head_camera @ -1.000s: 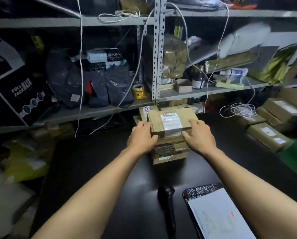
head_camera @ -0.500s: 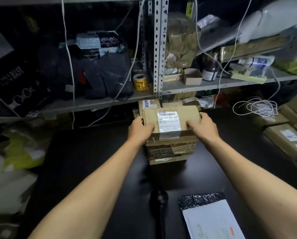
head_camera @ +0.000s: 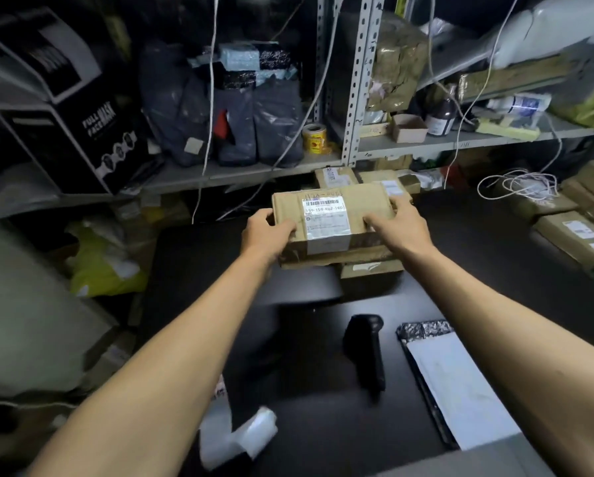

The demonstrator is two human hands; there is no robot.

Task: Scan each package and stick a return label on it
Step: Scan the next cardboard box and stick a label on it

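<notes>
Two hands, left (head_camera: 266, 232) and right (head_camera: 400, 227), grip the top package (head_camera: 330, 223) by its ends at frame centre, barcode label (head_camera: 325, 218) facing up, presumably for scanning; scanner (head_camera: 366, 352) lies lower centre on table (head_camera: 478, 270), w/ label sheet (head_camera: 461, 383) beside it.

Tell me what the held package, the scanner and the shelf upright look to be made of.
Package: brown corrugated cardboard, matte, creased at its edges; glossy clear tape runs over its white paper label.
Scanner: probably black plastic, smooth with a dull sheen.
Shelf upright: grey painted metal, judging by its rows of punched holes.
</notes>
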